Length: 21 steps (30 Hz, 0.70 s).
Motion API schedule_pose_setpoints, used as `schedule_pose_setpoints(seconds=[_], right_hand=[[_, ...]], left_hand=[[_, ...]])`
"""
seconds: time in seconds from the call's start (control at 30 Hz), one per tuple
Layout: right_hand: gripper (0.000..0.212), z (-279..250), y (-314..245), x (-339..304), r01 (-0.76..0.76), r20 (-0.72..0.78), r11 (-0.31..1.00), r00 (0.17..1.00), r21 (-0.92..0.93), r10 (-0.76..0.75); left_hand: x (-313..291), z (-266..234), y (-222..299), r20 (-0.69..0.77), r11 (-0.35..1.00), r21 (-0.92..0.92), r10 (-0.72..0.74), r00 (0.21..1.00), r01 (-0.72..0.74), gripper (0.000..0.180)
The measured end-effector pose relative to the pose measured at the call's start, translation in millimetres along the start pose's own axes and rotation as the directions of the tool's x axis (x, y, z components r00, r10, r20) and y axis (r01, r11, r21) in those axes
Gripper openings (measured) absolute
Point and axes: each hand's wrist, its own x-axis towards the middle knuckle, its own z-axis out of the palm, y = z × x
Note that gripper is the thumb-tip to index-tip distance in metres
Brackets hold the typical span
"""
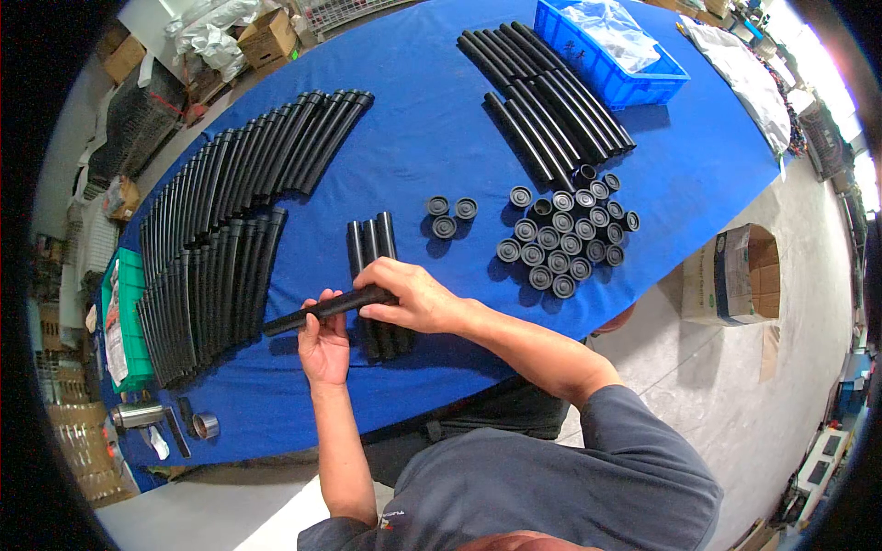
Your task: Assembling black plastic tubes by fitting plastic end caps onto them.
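I hold one black tube (317, 311) crosswise above the blue table (432, 138). My left hand (323, 344) grips its middle from below, and my right hand (412, 296) wraps its right end from above. Under my hands lie three black tubes (370, 243) side by side. Just beyond them sit three black round caps (447, 216), and a larger cluster of several caps (568, 234) lies to the right.
Two long rows of black tubes (220, 220) fill the left side of the table. Another tube batch (547, 101) lies at the far right beside a blue bin (611, 60). Metal parts (165, 418) sit near the front left corner. A cardboard box (735, 275) stands on the floor.
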Motion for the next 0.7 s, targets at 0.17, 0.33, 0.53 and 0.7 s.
schedule_pose_setpoints(seconds=[0.17,0.33,0.53,0.7], right_hand=[[0.039,-2,8,0,-0.021,0.017,1.000,1.000,0.005,0.021],[0.037,-4,2,-1,-0.052,0.019,0.999,0.998,-0.003,0.052],[0.034,-5,4,-1,-0.139,0.036,0.990,0.990,0.019,0.139],[0.036,-9,-5,3,-0.089,0.018,0.996,0.996,0.023,0.089]], left_hand=[[1,2,0,0.028,1.000,-0.014,-0.015,0.999,0.016,0.025],[1,0,1,0.043,1.000,-0.009,-0.020,0.999,0.020,0.025],[1,2,-2,0.032,1.000,0.000,-0.008,0.999,0.008,0.026],[-1,1,-1,0.057,1.000,0.000,0.012,0.998,-0.012,0.028]])
